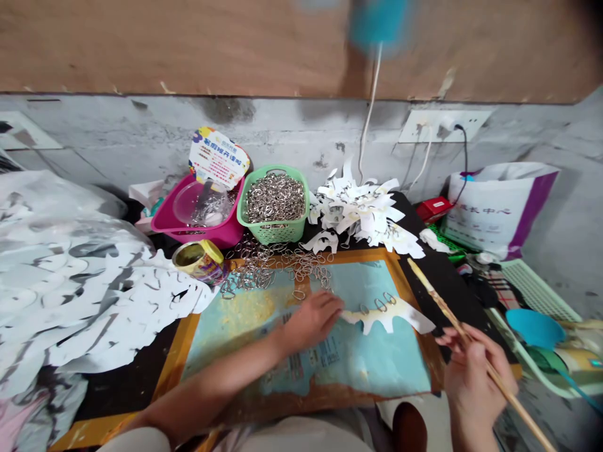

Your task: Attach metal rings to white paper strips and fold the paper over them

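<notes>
A blue-topped board [377,364] bears a white paper strip [389,316] with 3 metal rings [379,305] on it. The left hand [311,323] lies flat just beside the strip, fingers pressed together, while the right hand [471,376] pinches a wooden stick [440,307].

Scuffed concrete wall [141,125], plywood panel above [188,44], white wall socket [445,125] with cords

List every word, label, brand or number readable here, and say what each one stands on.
White plastic bag: "长中心", with any characters before it unclear.
Fan-shaped card: lines of Chinese text, too small to read.
Blue printed sheet: small print and barcode-like marks, too blurred to read.
Yellow roll: printed label, too blurred to read.
</notes>
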`<state>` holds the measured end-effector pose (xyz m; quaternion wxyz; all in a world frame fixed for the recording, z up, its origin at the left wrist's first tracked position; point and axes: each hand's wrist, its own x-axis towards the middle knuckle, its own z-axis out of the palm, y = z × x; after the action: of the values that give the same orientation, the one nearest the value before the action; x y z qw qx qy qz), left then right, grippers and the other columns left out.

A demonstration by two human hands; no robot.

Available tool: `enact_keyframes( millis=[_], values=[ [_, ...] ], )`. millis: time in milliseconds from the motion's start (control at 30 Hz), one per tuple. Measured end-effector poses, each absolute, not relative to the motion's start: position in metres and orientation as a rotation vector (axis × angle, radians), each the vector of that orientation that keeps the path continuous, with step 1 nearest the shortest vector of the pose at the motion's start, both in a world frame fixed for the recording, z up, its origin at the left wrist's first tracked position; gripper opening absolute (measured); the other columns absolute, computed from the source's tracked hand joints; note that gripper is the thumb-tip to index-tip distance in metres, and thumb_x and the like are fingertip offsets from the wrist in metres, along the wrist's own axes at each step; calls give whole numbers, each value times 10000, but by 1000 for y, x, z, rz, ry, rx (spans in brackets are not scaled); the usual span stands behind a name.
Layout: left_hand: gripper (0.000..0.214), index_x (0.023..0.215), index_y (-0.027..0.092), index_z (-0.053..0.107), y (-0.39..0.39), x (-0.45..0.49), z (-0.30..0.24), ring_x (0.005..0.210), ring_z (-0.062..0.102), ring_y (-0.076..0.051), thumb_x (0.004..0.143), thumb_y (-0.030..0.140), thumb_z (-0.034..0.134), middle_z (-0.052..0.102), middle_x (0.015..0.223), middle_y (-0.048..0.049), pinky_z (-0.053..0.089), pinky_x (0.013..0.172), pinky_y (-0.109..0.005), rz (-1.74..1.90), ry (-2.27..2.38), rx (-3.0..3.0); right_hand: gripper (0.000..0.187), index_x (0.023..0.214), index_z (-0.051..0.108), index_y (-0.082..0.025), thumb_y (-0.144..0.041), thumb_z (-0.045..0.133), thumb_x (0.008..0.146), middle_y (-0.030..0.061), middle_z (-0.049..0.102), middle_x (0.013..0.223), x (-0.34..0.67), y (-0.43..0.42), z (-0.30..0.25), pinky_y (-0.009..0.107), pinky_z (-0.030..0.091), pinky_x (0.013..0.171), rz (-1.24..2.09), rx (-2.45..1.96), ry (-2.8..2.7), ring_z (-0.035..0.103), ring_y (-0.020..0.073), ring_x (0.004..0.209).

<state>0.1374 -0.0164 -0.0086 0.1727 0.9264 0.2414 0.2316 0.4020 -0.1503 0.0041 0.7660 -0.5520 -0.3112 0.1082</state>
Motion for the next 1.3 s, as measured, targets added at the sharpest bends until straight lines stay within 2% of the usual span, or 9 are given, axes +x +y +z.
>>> enact_keyframes(
  millis=[133, 233, 333, 567, 800, 933, 1033, 1167, 1300],
  values=[
    [228, 1171, 120, 587, 22, 139, -8, 995, 632, -189, 1014, 183, 434, 684, 1058, -105, 519, 907, -339, 574, 714, 2610, 281, 1038, 721, -126, -340, 720, 856, 64, 716, 854, 406, -157, -6, 318, 548, 641, 211, -1281, -621, 680, 176, 686],
    [187, 1113, 140, 636, 33, 139, -15, 1050, 626, -233, 952, 161, 543, 688, 1091, -118, 483, 988, -414, 464, 661, 2641, 309, 1040, 719, -113, -363, 718, 857, 66, 718, 841, 409, -159, -10, 323, 545, 624, 177, -1317, -612, 667, 170, 638],
    [198, 1076, 139, 667, 33, 138, -18, 1013, 640, -248, 943, 119, 522, 699, 1050, -133, 488, 965, -427, 383, 633, 2633, 330, 1032, 721, -103, -381, 718, 853, 65, 716, 825, 411, -159, -11, 322, 539, 606, 137, -1340, -604, 655, 167, 613],
    [155, 979, 165, 742, 34, 159, -7, 885, 688, -135, 902, 109, 619, 727, 1013, -51, 519, 817, -210, 317, 579, 2465, 322, 1018, 716, -108, -385, 717, 853, 58, 709, 807, 405, -154, -11, 312, 532, 584, 191, -1310, -607, 659, 171, 623],
    [176, 920, 190, 776, 37, 182, -9, 793, 700, -132, 836, 76, 671, 765, 895, -10, 510, 771, -199, 252, 480, 2413, 298, 1010, 714, -120, -373, 719, 852, 58, 714, 809, 401, -157, -10, 311, 528, 582, 234, -1292, -604, 662, 173, 627],
    [185, 876, 199, 772, 35, 186, -15, 809, 692, -163, 827, 65, 655, 752, 856, -16, 517, 787, -244, 268, 450, 2448, 291, 1003, 717, -124, -371, 723, 848, 62, 713, 812, 403, -160, -12, 313, 523, 577, 226, -1293, -583, 662, 181, 641],
    [159, 813, 190, 755, 26, 186, -14, 896, 674, -187, 854, 89, 639, 727, 964, -54, 517, 821, -273, 335, 458, 2483, 296, 1019, 712, -123, -363, 723, 846, 65, 713, 809, 402, -158, -9, 308, 522, 577, 244, -1266, -573, 660, 180, 647],
    [191, 962, 165, 733, 5, 168, -3, 958, 649, -193, 951, 177, 542, 680, 1064, -109, 519, 850, -290, 483, 591, 2502, 365, 1099, 663, -164, -321, 776, 789, 22, 705, 731, 396, -141, 5, 301, 531, 559, 301, -1168, -598, 651, 176, 594],
    [228, 1021, 159, 705, -15, 108, 7, 929, 646, -183, 986, 203, 483, 688, 980, -101, 530, 831, -283, 690, 764, 2490, 246, 912, 677, -163, -251, 821, 733, 11, 692, 687, 373, -101, 29, 295, 547, 523, 421, -1099, -718, 658, 177, 554]
  ],
)
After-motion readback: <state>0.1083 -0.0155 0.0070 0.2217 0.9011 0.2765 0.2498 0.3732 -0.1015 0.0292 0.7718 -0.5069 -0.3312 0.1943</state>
